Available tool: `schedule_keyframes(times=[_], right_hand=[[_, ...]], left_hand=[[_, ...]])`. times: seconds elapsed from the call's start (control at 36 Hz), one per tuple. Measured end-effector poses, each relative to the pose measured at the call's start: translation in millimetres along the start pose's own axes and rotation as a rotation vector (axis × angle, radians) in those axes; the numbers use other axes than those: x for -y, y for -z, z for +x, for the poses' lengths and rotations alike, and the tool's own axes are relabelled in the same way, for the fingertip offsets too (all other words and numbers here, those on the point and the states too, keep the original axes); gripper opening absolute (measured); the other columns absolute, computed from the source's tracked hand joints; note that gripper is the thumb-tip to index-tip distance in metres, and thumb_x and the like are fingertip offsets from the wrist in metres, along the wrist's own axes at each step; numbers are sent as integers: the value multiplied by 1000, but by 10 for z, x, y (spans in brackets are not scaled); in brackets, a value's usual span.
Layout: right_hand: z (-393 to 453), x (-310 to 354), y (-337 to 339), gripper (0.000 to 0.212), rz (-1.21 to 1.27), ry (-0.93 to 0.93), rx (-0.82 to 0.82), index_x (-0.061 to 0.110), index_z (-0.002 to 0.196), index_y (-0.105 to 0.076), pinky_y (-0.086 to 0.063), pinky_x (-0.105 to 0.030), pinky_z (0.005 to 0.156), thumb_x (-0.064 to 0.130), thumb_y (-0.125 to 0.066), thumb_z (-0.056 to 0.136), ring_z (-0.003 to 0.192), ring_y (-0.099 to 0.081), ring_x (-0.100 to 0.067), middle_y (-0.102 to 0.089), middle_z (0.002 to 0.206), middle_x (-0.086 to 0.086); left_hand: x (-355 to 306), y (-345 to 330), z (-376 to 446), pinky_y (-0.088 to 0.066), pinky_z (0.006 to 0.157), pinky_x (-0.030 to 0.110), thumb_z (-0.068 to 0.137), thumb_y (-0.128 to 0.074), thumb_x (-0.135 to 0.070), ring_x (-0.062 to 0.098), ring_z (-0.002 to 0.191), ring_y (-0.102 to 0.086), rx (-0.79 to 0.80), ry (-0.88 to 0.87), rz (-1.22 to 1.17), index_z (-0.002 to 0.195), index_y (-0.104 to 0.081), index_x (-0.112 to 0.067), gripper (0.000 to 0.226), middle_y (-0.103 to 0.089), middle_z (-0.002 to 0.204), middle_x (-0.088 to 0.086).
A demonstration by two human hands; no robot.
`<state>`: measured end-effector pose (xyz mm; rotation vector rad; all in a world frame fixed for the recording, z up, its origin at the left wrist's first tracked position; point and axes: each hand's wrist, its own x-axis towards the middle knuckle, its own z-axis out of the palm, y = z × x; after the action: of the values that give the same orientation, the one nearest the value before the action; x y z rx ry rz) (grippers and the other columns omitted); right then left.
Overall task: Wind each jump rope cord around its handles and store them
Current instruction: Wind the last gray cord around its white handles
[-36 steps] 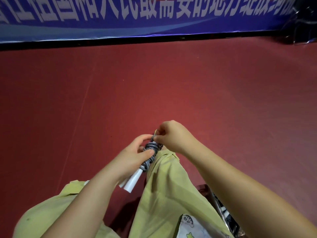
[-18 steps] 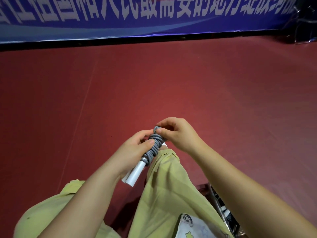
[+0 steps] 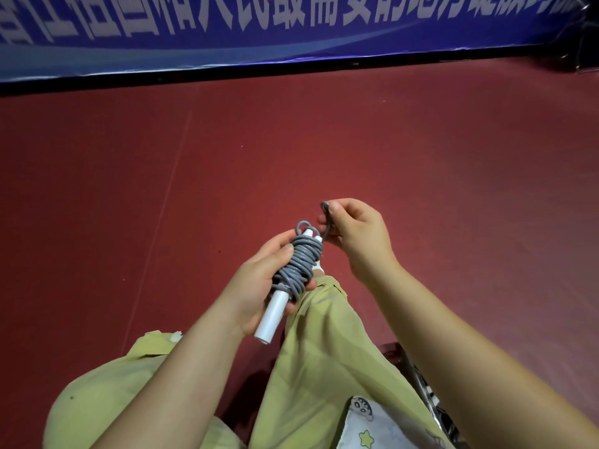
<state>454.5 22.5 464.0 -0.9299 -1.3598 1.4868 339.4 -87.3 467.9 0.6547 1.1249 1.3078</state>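
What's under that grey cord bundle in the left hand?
White handles run through the grey cord wraps: one end pokes out below, tips show above. The left hand grips the bundle; the right hand pinches the cord's loose end. The covered middle can't be seen.

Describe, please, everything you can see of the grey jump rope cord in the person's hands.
The grey cord looks like smooth, slightly glossy plastic or rubber. Most of it is wound in tight, somewhat uneven coils around the white handles, whose bare lower end sticks out toward the camera. A small loop stands up at the far end of the bundle. The left hand holds the bundle, tilted, above the person's lap, thumb on the coils. A short free length runs up from the bundle to the right hand, which pinches its looped end.
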Motion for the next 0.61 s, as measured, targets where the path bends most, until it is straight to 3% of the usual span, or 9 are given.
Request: schedule_keyframes(times=[0.06,0.14,0.22,0.28,0.36,0.44,0.61], right_hand=[[10,33,16,23,-104,90,100,18,79,-65,-52,-26,64,9,-54,96,61,-60,-6,-64,67,4],[69,128,70,23,-544,292,280,26,78,-64,-46,-20,63,10,-58,93,62,-58,-4,-63,69,10],[148,232,127,13,-785,364,439,21,82,-67,-44,-19,62,13,-62,91,67,-59,-5,-61,70,11],[185,274,163,10,-862,430,517,17,83,-68,-41,-14,63,14,-63,91,66,-55,-1,-57,71,13],[228,290,195,15,-941,522,591,9,88,-72,-41,-21,67,20,-63,89,70,-51,-6,-54,74,10],[263,296,217,11,-974,489,612,10,90,-72,-45,-26,68,18,-65,90,71,-56,-9,-59,77,7],[280,310,202,5,-930,369,565,18,87,-65,-45,-22,61,20,-70,87,64,-58,-2,-62,72,13]], left_hand=[[-8,-15,-7,-36,37,19,98,-40,-22,26,65,-63,2,10,5,126,-52,-25,31,-69,78,8],[-24,-12,-13,-35,39,20,99,-40,-22,25,65,-64,-17,22,38,127,-52,-25,31,-69,80,9],[-37,-6,-26,-36,40,19,100,-40,-21,26,66,-64,-24,34,53,123,-55,-28,28,-70,81,8],[-49,-7,-27,-36,41,19,100,-40,-21,26,68,-64,-24,37,71,118,-57,-30,26,-70,83,8],[-46,-9,-27,-36,41,19,99,-41,-20,26,70,-64,-28,36,98,114,-59,-30,26,-71,82,7],[-39,-49,-43,-39,37,19,100,-41,-14,25,70,-63,-37,2,134,109,-59,-29,25,-70,80,6],[-31,-107,-51,-42,38,16,99,-41,-5,20,68,-61,-45,-90,194,103,-57,-30,30,-64,91,7]])
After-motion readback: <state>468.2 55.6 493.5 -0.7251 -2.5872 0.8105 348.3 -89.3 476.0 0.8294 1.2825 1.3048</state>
